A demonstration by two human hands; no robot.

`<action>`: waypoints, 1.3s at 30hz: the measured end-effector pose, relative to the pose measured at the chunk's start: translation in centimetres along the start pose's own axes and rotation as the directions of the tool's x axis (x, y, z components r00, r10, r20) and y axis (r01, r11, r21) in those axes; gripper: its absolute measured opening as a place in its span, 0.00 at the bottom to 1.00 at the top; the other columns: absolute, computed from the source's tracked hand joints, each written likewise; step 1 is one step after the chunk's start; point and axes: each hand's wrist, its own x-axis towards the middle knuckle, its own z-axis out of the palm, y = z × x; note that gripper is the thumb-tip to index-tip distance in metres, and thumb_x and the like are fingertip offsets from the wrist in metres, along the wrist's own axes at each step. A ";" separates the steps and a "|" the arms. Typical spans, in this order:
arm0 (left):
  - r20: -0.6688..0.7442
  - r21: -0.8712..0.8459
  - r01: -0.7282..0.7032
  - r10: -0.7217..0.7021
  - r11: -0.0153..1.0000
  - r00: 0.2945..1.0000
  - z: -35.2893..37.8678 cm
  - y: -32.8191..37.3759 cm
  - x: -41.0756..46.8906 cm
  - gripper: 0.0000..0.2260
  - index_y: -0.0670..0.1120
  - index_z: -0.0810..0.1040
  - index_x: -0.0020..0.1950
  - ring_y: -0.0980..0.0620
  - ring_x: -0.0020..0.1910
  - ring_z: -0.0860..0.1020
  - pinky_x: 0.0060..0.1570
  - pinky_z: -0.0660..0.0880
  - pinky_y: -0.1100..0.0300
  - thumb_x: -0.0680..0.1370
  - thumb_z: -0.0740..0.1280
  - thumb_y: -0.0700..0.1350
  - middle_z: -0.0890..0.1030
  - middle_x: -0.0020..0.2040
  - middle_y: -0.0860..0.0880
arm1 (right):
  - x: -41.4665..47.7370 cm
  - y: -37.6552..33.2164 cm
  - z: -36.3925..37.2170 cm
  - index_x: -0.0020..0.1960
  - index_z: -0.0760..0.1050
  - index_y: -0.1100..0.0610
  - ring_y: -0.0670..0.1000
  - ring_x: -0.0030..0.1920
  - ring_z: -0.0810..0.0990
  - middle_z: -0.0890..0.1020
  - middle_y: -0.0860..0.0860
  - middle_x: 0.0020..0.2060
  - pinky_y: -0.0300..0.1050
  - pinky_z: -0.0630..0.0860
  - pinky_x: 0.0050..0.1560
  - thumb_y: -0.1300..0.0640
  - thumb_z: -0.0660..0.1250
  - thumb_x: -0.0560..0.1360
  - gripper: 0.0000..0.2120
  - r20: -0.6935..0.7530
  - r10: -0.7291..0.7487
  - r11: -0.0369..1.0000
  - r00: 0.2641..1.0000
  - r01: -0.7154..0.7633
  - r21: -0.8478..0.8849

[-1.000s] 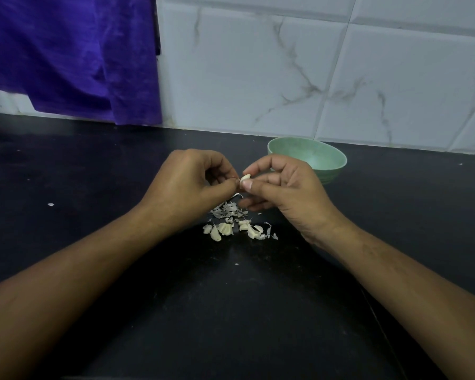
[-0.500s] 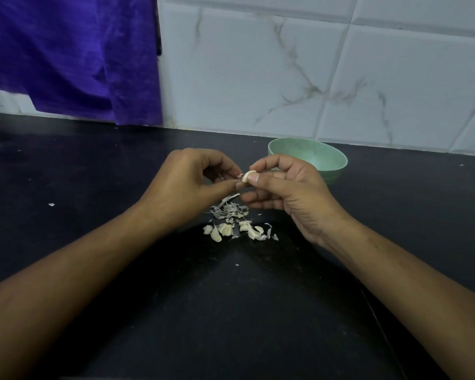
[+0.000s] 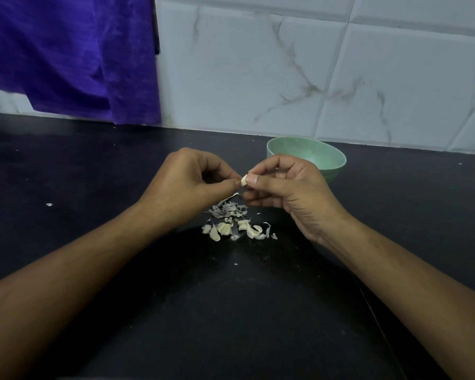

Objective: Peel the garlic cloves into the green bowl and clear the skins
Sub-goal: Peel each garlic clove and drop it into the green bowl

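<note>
Black counter (image 3: 88, 171): left hand (image 3: 184, 185), right hand (image 3: 291, 193) pinch garlic clove (image 3: 244, 180).

From here I see the left hand (image 3: 181, 185) and right hand (image 3: 294, 193) bare, forearms (image 3: 80, 270) uncovered, fingers (image 3: 263, 167) ending in short nails.
</note>
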 end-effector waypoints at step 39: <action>0.021 -0.233 0.081 -0.078 0.969 0.997 0.6 -0.4 0.2 0.05 0.50 0.86 0.43 0.47 0.35 0.82 0.44 0.84 0.36 0.75 0.75 0.51 0.84 0.36 0.46 | 0.1 0.2 0.2 0.58 0.81 0.66 0.57 0.44 0.87 0.86 0.61 0.45 0.51 0.86 0.49 0.64 0.69 0.79 0.09 0.058 0.038 0.997 0.998 -0.042 0.059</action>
